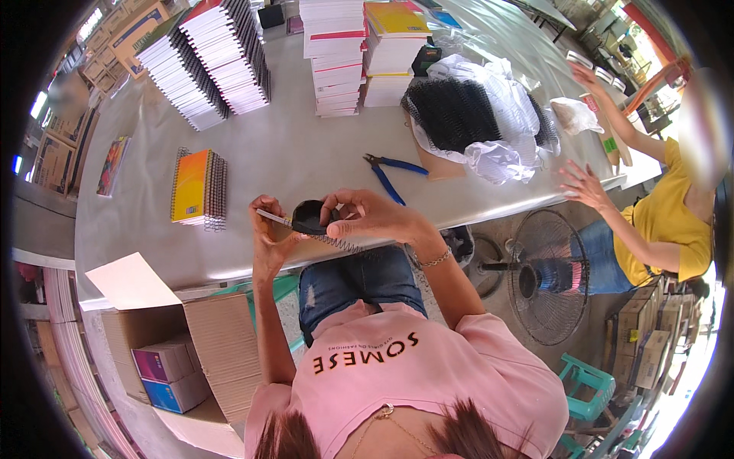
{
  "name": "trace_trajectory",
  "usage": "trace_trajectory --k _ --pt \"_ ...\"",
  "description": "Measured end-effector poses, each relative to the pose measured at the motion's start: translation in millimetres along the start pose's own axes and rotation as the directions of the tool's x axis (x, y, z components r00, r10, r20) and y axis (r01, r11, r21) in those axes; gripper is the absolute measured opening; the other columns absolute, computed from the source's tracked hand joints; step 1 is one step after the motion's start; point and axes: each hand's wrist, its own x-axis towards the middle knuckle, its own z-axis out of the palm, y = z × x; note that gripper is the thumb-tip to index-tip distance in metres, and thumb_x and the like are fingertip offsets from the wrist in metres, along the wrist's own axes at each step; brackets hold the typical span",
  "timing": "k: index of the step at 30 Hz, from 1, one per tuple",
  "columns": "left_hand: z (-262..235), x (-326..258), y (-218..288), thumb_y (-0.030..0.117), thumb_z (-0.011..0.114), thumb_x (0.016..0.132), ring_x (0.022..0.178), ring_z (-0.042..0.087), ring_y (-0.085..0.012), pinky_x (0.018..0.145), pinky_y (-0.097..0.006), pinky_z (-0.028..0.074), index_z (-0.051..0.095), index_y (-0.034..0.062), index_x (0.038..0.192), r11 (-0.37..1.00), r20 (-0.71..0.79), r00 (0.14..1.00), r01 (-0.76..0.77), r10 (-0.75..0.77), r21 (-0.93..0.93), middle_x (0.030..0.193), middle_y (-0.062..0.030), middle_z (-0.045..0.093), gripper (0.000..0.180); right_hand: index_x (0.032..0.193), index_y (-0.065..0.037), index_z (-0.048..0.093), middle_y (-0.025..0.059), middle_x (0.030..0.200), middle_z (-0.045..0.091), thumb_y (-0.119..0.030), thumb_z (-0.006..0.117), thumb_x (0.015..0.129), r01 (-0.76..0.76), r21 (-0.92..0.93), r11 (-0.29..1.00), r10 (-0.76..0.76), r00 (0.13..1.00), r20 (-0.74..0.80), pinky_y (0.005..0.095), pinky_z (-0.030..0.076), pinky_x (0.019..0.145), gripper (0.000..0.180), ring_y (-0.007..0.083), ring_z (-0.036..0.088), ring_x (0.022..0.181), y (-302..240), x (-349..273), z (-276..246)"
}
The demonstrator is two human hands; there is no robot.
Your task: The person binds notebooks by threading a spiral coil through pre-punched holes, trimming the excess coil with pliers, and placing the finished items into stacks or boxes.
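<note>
My left hand (269,233) grips a thin notebook (274,218), seen nearly edge-on, above the table's front edge. A dark wire spiral (336,243) runs from the notebook toward the right, beneath my right hand (371,216). The fingers of that hand are curled on a black rounded piece (307,217) beside the notebook; its exact kind is hard to make out. Blue-handled cutting pliers (394,174) lie on the table beyond my right hand. To the left sits a small stack of yellow-orange spiral notebooks (196,187).
Tall stacks of bound books (226,57) and unbound books (333,65) stand at the back. Black spirals (451,115) lie in white wrapping. An open carton (222,352) holds packs at lower left. A fan (547,277) and a person in yellow (669,218) are at right.
</note>
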Motion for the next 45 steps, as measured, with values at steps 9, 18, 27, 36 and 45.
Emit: trace_trajectory --k 9,18,27,36,45 --pt "-2.9 -5.3 5.1 -0.003 0.078 0.068 0.096 0.044 -0.0138 0.087 -0.026 0.037 0.04 0.0112 0.122 0.998 0.069 0.997 0.021 -0.017 -0.057 0.099 -0.0015 0.041 0.068 0.096 -0.002 0.067 0.0073 0.086 0.062 -0.035 0.079 0.079 0.163 -0.26 0.952 -0.163 0.986 0.024 0.0247 0.048 0.071 0.038 0.0164 0.061 0.076 -21.4 -5.8 13.7" --pt "-0.4 -6.1 25.0 0.013 0.08 0.08 0.103 0.042 -0.0129 0.094 -0.027 0.034 0.038 0.0105 0.126 0.993 0.058 0.997 0.04 -0.046 0.107 0.107 -0.0012 0.04 0.062 0.1 -0.003 0.065 0.0027 0.093 0.061 -0.031 0.076 0.085 -0.048 -0.193 0.98 0.033 0.996 -0.078 0.0225 0.047 0.072 0.033 0.008 0.058 0.083 0.3 18.8 0.5" --pt "-9.9 -1.8 21.3 0.013 0.07 0.087 0.117 0.041 -0.0117 0.101 -0.027 0.032 0.038 0.0094 0.129 0.994 0.142 0.988 0.073 -0.061 -0.085 0.115 -0.0014 0.042 0.053 0.098 -0.001 0.062 0.0014 0.097 0.058 -0.025 0.077 0.085 0.07 -0.144 0.987 -0.068 0.997 0.019 0.028 0.05 0.087 0.031 0.0094 0.057 0.091 -27.2 19.5 13.3" --pt "-10.2 -2.5 28.8 0.013 0.067 0.089 0.111 0.04 -0.0121 0.1 -0.027 0.031 0.037 0.0089 0.138 0.992 0.128 0.989 0.088 -0.076 -0.091 0.114 -0.0023 0.041 0.058 0.096 0.001 0.064 0.0075 0.102 0.057 -0.024 0.078 0.083 -0.009 -0.238 0.971 0.017 0.999 0.03 0.0276 0.05 0.081 0.031 0.0126 0.059 0.093 -27.4 31.8 13.4" --pt "0.8 -2.9 27.9 0.016 0.066 0.091 0.102 0.043 -0.0069 0.089 -0.025 0.039 0.044 0.0078 0.132 0.997 0.052 0.995 0.082 -0.081 -0.014 0.105 0.0009 0.044 0.047 0.115 -0.007 0.061 0.015 0.117 0.058 -0.028 0.078 0.079 -0.029 -0.648 0.761 -0.315 0.856 -0.409 0.0384 0.044 0.095 0.045 0.0295 0.056 0.109 15.7 49.0 -14.7"
